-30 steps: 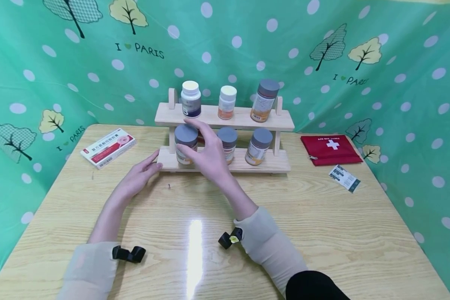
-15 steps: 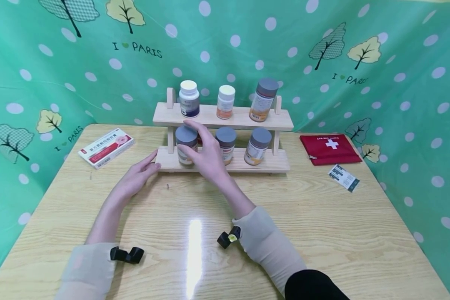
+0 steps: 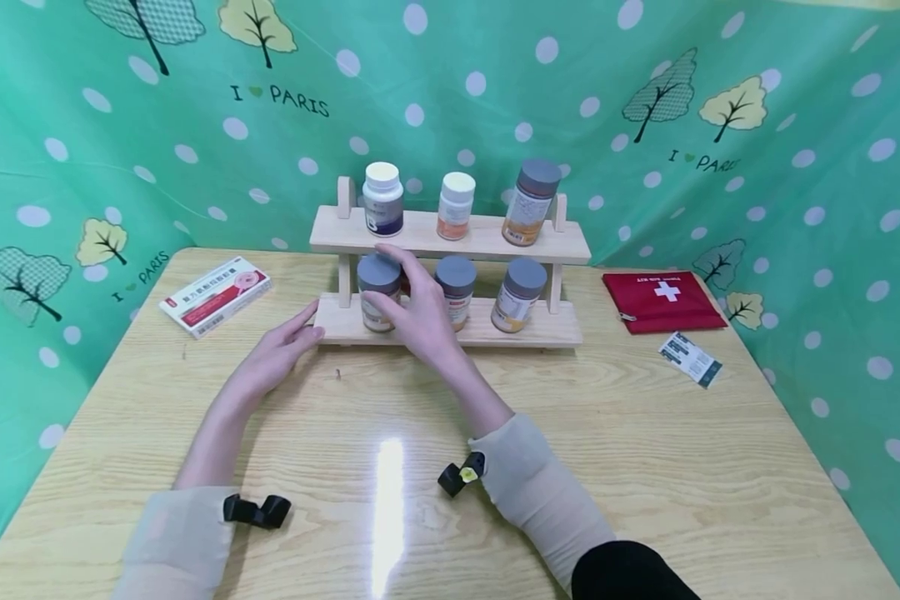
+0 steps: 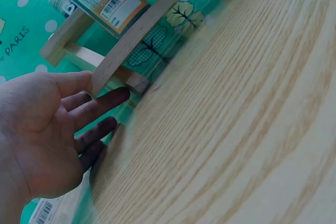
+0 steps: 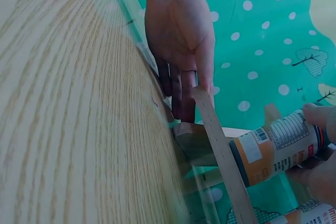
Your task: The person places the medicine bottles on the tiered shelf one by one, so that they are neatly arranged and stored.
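Observation:
In the head view my right hand (image 3: 420, 317) holds a grey-capped supplement bottle (image 3: 378, 312) at the left of the lower board of a two-tier wooden rack (image 3: 487, 333). The right wrist view has the thumb and fingers round this bottle (image 5: 278, 148), whose label is orange and white. My left hand (image 3: 277, 354) pinches the left end of the lower board, thumb above and fingers beneath, as the left wrist view also has it. Beside the held bottle stand a second grey-capped bottle (image 3: 457, 308), partly behind my right hand, and a third bottle (image 3: 513, 308).
The upper board carries a white bottle (image 3: 383, 200), a small white-capped bottle (image 3: 455, 208) and a tall grey-capped bottle (image 3: 528, 204). A medicine box (image 3: 216, 297) lies left. At right are a red first aid pouch (image 3: 663, 302) and a small printed packet (image 3: 690, 358). A green curtain (image 3: 450, 92) hangs behind.
The held bottle has shifted slightly right along the lower board, with my right hand moving along. My left hand stays at the board's end.

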Demonstrator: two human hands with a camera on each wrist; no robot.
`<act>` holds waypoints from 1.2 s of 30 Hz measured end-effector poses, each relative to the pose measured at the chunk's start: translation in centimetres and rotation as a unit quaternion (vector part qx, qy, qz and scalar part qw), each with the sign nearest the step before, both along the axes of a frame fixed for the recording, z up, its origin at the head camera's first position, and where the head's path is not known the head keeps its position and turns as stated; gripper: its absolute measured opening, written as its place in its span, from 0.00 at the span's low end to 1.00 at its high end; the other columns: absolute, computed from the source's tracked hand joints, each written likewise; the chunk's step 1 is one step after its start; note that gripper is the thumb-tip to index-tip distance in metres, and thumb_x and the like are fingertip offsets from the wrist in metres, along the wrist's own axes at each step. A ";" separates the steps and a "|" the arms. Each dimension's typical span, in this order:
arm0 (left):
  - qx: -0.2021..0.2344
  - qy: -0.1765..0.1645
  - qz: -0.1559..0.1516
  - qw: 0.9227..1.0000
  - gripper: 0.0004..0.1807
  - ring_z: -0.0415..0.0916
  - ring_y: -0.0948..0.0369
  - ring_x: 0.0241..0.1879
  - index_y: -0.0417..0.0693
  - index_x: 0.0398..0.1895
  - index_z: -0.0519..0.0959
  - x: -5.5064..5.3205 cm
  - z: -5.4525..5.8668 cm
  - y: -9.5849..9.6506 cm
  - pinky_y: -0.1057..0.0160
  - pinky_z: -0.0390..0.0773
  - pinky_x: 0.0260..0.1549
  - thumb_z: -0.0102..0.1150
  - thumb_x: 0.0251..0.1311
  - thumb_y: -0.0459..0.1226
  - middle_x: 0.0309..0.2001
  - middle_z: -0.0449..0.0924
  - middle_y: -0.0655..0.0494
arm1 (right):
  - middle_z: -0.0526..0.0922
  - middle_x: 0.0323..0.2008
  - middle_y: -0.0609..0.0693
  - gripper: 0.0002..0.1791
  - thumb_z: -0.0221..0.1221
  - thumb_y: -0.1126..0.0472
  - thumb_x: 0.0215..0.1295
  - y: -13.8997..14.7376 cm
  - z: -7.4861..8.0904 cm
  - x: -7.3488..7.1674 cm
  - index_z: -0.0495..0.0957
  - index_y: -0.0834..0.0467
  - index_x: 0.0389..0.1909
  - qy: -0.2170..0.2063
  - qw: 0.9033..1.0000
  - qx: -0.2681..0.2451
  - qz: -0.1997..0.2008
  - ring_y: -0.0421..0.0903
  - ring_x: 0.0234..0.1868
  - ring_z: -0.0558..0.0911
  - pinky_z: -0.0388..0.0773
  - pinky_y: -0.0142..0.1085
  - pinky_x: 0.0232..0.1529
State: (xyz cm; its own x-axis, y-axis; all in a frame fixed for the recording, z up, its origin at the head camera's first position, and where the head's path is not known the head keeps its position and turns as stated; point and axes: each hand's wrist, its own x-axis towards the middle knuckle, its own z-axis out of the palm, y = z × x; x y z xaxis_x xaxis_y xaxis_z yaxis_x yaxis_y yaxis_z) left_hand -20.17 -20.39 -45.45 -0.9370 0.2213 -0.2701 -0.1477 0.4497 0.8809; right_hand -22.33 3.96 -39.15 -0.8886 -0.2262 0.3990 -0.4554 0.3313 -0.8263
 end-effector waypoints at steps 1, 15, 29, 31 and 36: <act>0.001 0.000 0.000 1.000 0.38 0.42 0.36 0.82 0.72 0.83 0.41 0.1 0.1 0.1 0.29 0.44 0.78 0.42 0.78 0.59 0.84 0.42 0.44 | 0.78 0.67 0.54 0.35 0.69 0.61 0.66 0.0 0.0 0.1 0.70 0.50 0.73 -0.002 1.000 0.003 0.000 0.47 0.61 0.83 0.84 0.37 0.60; 0.010 0.003 0.004 1.000 0.38 0.39 0.36 0.82 0.70 0.84 0.42 1.2 0.5 0.6 0.28 0.44 0.78 0.44 0.78 0.58 0.84 0.40 0.45 | 0.75 0.70 0.52 0.39 0.69 0.55 0.67 0.6 0.3 1.0 0.64 0.46 0.77 -0.023 0.999 0.022 -0.005 0.45 0.67 0.79 0.81 0.36 0.66; 0.009 0.023 0.005 1.000 0.39 0.49 0.38 0.81 0.67 0.84 0.43 0.2 0.5 1.1 0.33 0.48 0.80 0.45 0.77 0.59 0.82 0.51 0.38 | 0.72 0.72 0.53 0.36 0.69 0.62 0.65 1.8 3.8 4.0 0.68 0.54 0.73 0.086 0.996 0.025 -0.007 0.45 0.74 0.71 0.72 0.36 0.75; 0.005 0.024 0.008 1.000 0.39 0.50 0.38 0.81 0.66 0.84 0.43 0.2 0.5 0.9 0.33 0.50 0.79 0.45 0.77 0.58 0.82 0.51 0.37 | 0.73 0.71 0.54 0.35 0.69 0.62 0.65 2.4 4.0 4.4 0.69 0.56 0.72 0.102 0.994 0.031 0.002 0.46 0.73 0.72 0.72 0.35 0.74; -0.023 0.033 0.003 0.999 0.39 0.53 0.37 0.80 0.61 0.85 0.44 0.4 0.6 0.2 0.33 0.54 0.78 0.44 0.78 0.57 0.80 0.55 0.33 | 0.76 0.69 0.56 0.32 0.69 0.65 0.65 4.7 3.9 5.2 0.72 0.59 0.69 0.138 0.989 0.049 0.026 0.48 0.71 0.74 0.73 0.37 0.73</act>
State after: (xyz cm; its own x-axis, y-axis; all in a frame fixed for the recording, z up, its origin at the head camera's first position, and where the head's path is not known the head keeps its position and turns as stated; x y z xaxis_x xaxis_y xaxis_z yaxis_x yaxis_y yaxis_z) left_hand -19.73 -20.17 -44.82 -0.9546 0.2043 -0.2168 -0.0924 0.4886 0.8676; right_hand -17.13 8.62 -35.23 -0.7349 -0.3176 0.5992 -0.6778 0.3738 -0.6331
